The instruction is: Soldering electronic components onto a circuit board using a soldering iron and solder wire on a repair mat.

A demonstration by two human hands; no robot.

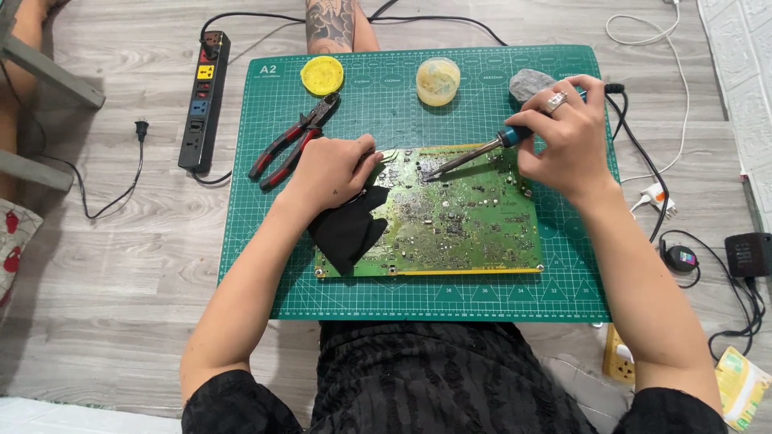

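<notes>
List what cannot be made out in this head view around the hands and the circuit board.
- Circuit board: its left part is covered by a black cloth and the left hand.
- Left hand: what its fingertips pinch is too small to tell.
- Soldering iron: its handle is wrapped by the right hand.
- Grey lump: partly behind the right hand.

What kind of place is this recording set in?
Probably a home electronics repair spot set up on the floor: a green cutting mat lies on grey wood-look flooring, with a circuit board, a soldering iron and a power strip.
</notes>
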